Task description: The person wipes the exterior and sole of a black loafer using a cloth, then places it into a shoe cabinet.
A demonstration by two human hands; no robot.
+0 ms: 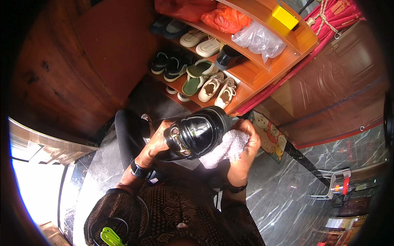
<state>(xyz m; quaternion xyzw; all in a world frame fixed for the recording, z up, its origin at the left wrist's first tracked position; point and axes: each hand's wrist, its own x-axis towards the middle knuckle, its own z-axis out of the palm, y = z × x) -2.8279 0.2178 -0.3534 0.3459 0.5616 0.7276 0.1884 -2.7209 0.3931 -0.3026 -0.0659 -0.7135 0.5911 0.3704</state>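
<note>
A glossy black shoe [197, 133] with a metal ornament across its upper is held up in front of my chest, its toe towards the upper right. My left hand [158, 138] grips it at the heel end; part of that hand is hidden behind the shoe. In my right hand [246, 141] is a bunched pale terry cloth [227, 149], which lies against the side of the shoe near the toe and sole.
Beyond the shoe stands a wooden shoe rack [246, 89] with sneakers [225, 92], green slippers [192, 84], another black shoe [227, 57] and plastic bags [260, 40]. A cartoon mat [269, 135] lies on the marble floor to the right; a wooden door [61, 77] is at left.
</note>
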